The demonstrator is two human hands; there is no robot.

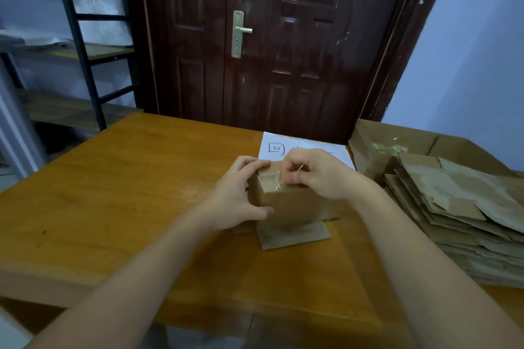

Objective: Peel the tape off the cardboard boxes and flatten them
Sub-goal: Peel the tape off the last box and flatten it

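Observation:
A small brown cardboard box [292, 207] stands on the wooden table [127, 193], with loose bottom flaps spread out beneath it. My left hand [238, 195] grips the box's left side, fingers over the top edge and thumb on the front face. My right hand [317, 173] sits over the top and pinches a strip of clear tape [276, 183] that runs across the box's top seam. The right part of the top is hidden under that hand.
A tall stack of flattened boxes [465, 215] lies at the right table edge, in front of a large open carton [397, 139] holding wadded tape. A white paper sheet [278, 144] lies behind the box. A dark door and a metal shelf stand beyond.

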